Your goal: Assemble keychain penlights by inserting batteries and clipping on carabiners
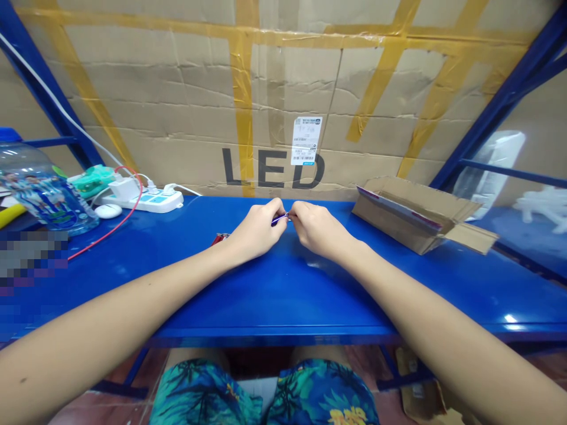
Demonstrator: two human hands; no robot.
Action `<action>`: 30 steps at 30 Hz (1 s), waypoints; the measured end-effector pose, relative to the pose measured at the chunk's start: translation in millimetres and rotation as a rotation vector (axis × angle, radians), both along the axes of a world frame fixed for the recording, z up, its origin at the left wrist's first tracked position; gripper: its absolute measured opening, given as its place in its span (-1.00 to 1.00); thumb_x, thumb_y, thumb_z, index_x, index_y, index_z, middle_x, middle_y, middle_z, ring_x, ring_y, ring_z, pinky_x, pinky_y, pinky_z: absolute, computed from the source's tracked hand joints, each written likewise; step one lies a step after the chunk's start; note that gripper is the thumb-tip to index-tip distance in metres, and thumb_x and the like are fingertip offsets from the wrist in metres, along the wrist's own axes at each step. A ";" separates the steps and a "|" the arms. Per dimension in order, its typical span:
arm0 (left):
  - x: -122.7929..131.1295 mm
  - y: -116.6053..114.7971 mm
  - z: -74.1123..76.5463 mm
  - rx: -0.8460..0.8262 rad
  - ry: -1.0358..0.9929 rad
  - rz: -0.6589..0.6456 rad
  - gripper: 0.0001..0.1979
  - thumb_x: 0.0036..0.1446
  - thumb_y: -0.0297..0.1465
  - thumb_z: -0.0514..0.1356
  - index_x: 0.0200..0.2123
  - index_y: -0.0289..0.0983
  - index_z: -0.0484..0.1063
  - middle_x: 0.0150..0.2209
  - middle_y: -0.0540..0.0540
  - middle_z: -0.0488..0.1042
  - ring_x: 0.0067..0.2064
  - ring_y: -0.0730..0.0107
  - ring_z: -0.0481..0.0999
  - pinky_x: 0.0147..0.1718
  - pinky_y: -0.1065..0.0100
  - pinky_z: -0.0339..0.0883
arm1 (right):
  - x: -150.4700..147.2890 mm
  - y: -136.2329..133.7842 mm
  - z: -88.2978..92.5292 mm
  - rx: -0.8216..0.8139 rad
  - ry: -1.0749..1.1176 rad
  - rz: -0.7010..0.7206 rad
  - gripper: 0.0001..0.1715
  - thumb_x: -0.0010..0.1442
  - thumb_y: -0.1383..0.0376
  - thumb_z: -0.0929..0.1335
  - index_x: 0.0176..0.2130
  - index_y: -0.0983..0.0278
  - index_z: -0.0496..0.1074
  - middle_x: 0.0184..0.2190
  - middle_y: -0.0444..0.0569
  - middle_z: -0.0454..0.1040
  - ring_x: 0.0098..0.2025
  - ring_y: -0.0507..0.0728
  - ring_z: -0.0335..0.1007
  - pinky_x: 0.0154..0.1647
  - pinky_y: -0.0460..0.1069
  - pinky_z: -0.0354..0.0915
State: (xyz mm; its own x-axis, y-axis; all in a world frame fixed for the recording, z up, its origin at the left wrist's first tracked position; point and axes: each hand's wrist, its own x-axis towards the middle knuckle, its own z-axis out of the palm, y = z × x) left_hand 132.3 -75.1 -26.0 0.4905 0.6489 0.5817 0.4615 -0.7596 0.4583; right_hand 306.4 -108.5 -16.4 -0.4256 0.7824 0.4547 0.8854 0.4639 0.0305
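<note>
Over the middle of the blue table, my left hand [260, 229] is closed on a small, slim, shiny purple piece [277, 219]. My right hand [318, 228] meets it from the other side, its thumb and fingers pinched at the silvery end of the same piece. Most of the piece is hidden by the fingers, so I cannot tell its exact kind. Partly behind my left wrist lies something small and red with metal parts [218, 238].
At the right stands an open cardboard box [398, 218]. A white power strip [159, 202] with plugs, a red cable [128, 217] and a large blue-capped bottle [48, 192] occupy the left. Behind the blue table [283, 301] rises a big taped carton [199, 106].
</note>
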 end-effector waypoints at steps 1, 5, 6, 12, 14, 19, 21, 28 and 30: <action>-0.4 0.2 0.3 0.001 0.006 -0.001 -0.89 0.23 -0.43 0.13 -0.39 -0.23 0.31 -0.45 0.00 0.45 -0.42 0.40 0.38 -0.41 0.33 0.15 | 0.3 0.1 -0.1 0.001 0.006 0.002 -0.80 0.32 0.45 0.17 -0.20 0.35 0.35 -0.25 0.21 0.53 -0.26 0.24 0.42 -0.29 0.04 0.16; -1.7 0.8 1.9 -0.004 0.031 -0.001 -0.89 0.23 -0.42 0.12 -0.38 -0.23 0.31 -0.43 -0.02 0.48 -0.40 0.37 0.39 -0.40 0.33 0.15 | 1.3 -0.8 1.2 0.009 0.050 0.009 -0.82 0.32 0.45 0.17 -0.20 0.33 0.33 -0.26 0.19 0.53 -0.26 0.23 0.42 -0.29 0.04 0.15; -2.0 0.9 2.5 -0.007 0.032 0.001 -0.89 0.24 -0.41 0.12 -0.38 -0.23 0.31 -0.42 -0.02 0.49 -0.40 0.37 0.40 -0.39 0.32 0.16 | 1.9 -1.1 1.9 0.006 0.067 0.013 -0.84 0.32 0.44 0.18 -0.20 0.32 0.32 -0.26 0.18 0.53 -0.27 0.22 0.42 -0.30 0.03 0.14; -3.9 2.4 6.8 -0.014 0.048 0.004 -0.93 0.22 -0.43 0.13 -0.35 -0.23 0.34 -0.42 -0.01 0.48 -0.39 0.35 0.42 -0.39 0.32 0.18 | 13.3 3.5 4.8 -0.058 0.213 0.076 -0.87 0.36 0.37 0.18 -0.21 0.27 0.30 -0.31 0.08 0.52 -0.31 0.17 0.39 -0.32 0.01 0.14; -5.1 4.1 8.1 -0.034 0.056 0.000 -0.97 0.21 -0.44 0.14 -0.30 -0.22 0.36 -0.36 -0.03 0.52 -0.34 0.33 0.46 -0.34 0.30 0.23 | 19.1 7.1 4.3 -0.118 0.313 0.115 -0.87 0.35 0.33 0.19 -0.25 0.25 0.29 -0.33 0.02 0.51 -0.33 0.13 0.38 -0.32 0.00 0.17; -9.4 10.8 9.3 -0.042 0.034 -0.061 -0.92 0.20 -0.45 0.17 -0.22 -0.22 0.39 -0.24 -0.05 0.57 -0.21 0.30 0.52 -0.20 0.27 0.32 | 26.0 13.2 0.7 -0.388 0.648 0.201 -0.94 0.24 0.33 0.29 -0.23 0.23 0.26 -0.39 -0.09 0.49 -0.40 0.08 0.42 -0.40 -0.03 0.28; -10.4 11.9 9.0 -0.036 0.027 -0.089 -0.91 0.20 -0.45 0.18 -0.20 -0.22 0.38 -0.23 -0.06 0.57 -0.20 0.30 0.53 -0.20 0.28 0.34 | 24.0 13.4 -0.3 -0.522 0.767 0.236 -0.85 0.22 0.30 0.31 -0.18 0.22 0.25 -0.39 -0.09 0.49 -0.40 0.08 0.45 -0.42 -0.03 0.34; -10.5 8.0 7.2 0.071 0.151 -0.180 -0.88 0.19 -0.51 0.11 -0.20 -0.22 0.26 -0.19 -0.10 0.48 -0.15 0.27 0.50 -0.17 0.26 0.35 | 14.8 9.9 -1.3 -0.637 0.825 0.319 -0.81 0.25 0.22 0.34 -0.17 0.27 0.31 -0.46 -0.12 0.46 -0.45 0.06 0.42 -0.37 0.00 0.37; -11.1 8.3 7.6 0.107 0.172 -0.182 -0.85 0.15 -0.54 0.11 -0.21 -0.23 0.25 -0.19 -0.12 0.45 -0.15 0.27 0.47 -0.16 0.24 0.35 | 15.5 9.6 -1.1 -0.614 0.765 0.288 -0.85 0.27 0.22 0.32 -0.27 0.27 0.34 -0.47 -0.11 0.47 -0.45 0.05 0.41 -0.37 -0.02 0.34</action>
